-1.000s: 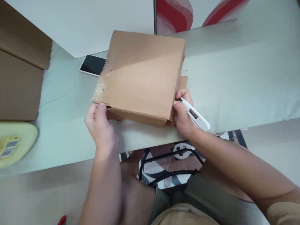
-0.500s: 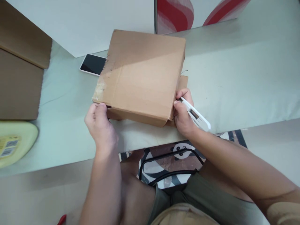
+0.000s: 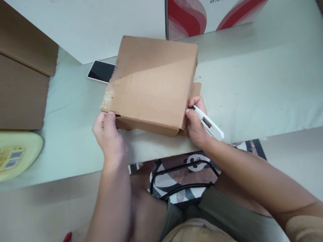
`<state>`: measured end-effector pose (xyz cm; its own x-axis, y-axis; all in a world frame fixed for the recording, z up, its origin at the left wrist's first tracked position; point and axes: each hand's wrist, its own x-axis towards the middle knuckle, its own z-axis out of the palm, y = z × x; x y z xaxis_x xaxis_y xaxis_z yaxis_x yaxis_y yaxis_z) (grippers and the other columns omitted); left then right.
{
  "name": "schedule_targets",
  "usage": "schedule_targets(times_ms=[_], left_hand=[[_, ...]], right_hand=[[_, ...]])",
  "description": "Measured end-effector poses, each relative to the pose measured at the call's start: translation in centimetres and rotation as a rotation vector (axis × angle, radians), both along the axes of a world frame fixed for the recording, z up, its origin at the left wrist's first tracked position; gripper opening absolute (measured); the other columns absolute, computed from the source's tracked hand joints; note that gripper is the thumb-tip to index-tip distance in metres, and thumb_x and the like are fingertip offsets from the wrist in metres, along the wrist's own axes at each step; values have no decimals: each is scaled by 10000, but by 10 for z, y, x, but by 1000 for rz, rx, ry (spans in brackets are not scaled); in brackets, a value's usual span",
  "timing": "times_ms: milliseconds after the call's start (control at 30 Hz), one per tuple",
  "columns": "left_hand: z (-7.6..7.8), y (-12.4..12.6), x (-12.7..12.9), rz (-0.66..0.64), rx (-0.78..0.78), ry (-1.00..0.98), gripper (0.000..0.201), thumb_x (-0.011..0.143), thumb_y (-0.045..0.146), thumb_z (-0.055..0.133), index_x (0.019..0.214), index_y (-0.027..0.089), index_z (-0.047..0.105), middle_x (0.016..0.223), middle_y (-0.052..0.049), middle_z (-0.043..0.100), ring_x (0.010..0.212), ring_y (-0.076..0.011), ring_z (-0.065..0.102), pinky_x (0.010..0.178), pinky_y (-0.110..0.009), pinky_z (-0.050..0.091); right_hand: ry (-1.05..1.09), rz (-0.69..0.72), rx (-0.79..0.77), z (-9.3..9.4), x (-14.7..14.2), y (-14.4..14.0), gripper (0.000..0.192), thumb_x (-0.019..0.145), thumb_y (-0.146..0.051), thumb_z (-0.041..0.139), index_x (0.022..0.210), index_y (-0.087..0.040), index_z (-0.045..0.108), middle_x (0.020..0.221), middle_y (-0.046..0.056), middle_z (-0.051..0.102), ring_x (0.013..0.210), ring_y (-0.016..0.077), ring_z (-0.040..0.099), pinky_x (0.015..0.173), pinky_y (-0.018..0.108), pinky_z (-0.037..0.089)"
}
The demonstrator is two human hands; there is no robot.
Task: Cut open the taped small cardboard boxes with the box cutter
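Note:
A flat brown cardboard box (image 3: 151, 82) lies near the front edge of a pale green table (image 3: 252, 94). My left hand (image 3: 109, 136) grips the box's near left corner, fingers tucked under the top flap. My right hand (image 3: 196, 122) is at the box's near right corner and holds a white utility knife (image 3: 209, 123), its front end against the corner seam. The blade is hidden by my fingers.
A phone (image 3: 101, 71) lies screen up behind the box's left side. Larger brown cardboard (image 3: 22, 77) stands at the left, a pale yellow object (image 3: 17, 153) with a label below it. A white panel (image 3: 101, 23) and a red-and-white box (image 3: 196, 13) stand at the back.
The view has shifted slightly. Both hands stay at the box's near corners, and the box has barely moved.

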<state>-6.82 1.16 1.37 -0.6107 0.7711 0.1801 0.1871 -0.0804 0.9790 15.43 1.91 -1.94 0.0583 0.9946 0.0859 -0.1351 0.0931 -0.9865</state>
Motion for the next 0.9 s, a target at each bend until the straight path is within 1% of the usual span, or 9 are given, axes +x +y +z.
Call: schedule_targets(times_ms=[133, 300, 500, 633, 733, 800, 900], left_hand=[[2, -1, 2, -5, -25, 11, 282, 754, 363, 635, 633, 225, 421, 665, 38, 343, 692, -147, 285, 672, -312, 246], [4, -3, 3, -12, -29, -10, 267, 762, 309, 651, 638, 218, 433, 673, 39, 347, 702, -145, 303, 671, -313, 251], [2, -3, 0, -32, -31, -16, 223, 795, 313, 642, 676, 204, 487, 706, 23, 424, 716, -151, 348, 697, -307, 277], [1, -3, 1, -36, -13, -7, 256, 824, 284, 634, 676, 217, 437, 695, 21, 414, 723, -161, 359, 702, -306, 287], [1, -3, 1, -47, -12, -11, 239, 840, 274, 632, 682, 211, 464, 697, 22, 408, 722, -157, 353, 712, -307, 291], [1, -3, 1, -44, -16, -15, 230, 831, 286, 639, 685, 208, 480, 697, 24, 403, 719, -155, 350, 714, -306, 297], [2, -2, 2, -25, -35, -13, 264, 796, 324, 654, 664, 217, 452, 686, 26, 390, 715, -155, 351, 698, -305, 297]], right_hand=[[-15, 2, -9, 1, 0, 0, 219, 885, -345, 528, 961, -289, 330, 782, -51, 276, 600, 141, 300, 556, 294, 254], [-26, 6, -15, -1, 0, 0, 222, 886, -355, 529, 966, -291, 332, 780, -44, 276, 602, 152, 302, 557, 300, 251], [-33, 1, 4, -4, 1, -1, 231, 902, -368, 540, 970, -291, 333, 807, -36, 299, 640, 160, 332, 588, 304, 283], [-28, -1, 2, -4, 1, -1, 224, 907, -352, 544, 971, -292, 337, 813, -36, 313, 639, 158, 335, 589, 305, 287], [-9, 7, -9, -3, 1, -1, 214, 898, -330, 543, 967, -291, 344, 793, -44, 295, 615, 153, 316, 577, 301, 277], [-4, 3, -7, -2, 1, -1, 214, 890, -316, 545, 965, -290, 347, 786, -44, 298, 614, 155, 318, 577, 301, 276], [-17, -10, -1, -3, 2, -1, 215, 883, -303, 545, 968, -288, 348, 791, -39, 326, 640, 163, 345, 596, 306, 291]])
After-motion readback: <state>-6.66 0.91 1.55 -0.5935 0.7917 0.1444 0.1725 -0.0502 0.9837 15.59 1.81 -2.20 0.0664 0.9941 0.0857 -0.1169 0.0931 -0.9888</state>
